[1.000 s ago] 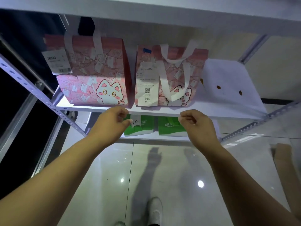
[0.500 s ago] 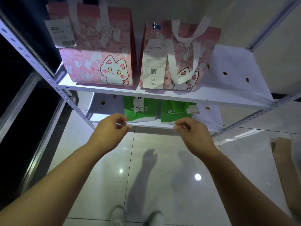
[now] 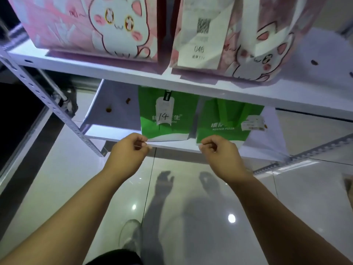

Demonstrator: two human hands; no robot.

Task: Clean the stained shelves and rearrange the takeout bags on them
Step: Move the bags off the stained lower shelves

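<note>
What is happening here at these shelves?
A person stands at a white shelving rack, with the left hand and the right hand loosely curled and empty at the front edge of the lower shelf. Two green bags stand on that shelf, with brown stains beside them not yet wiped. Two pink cat bags sit on the upper shelf, which has a stain too.
</note>
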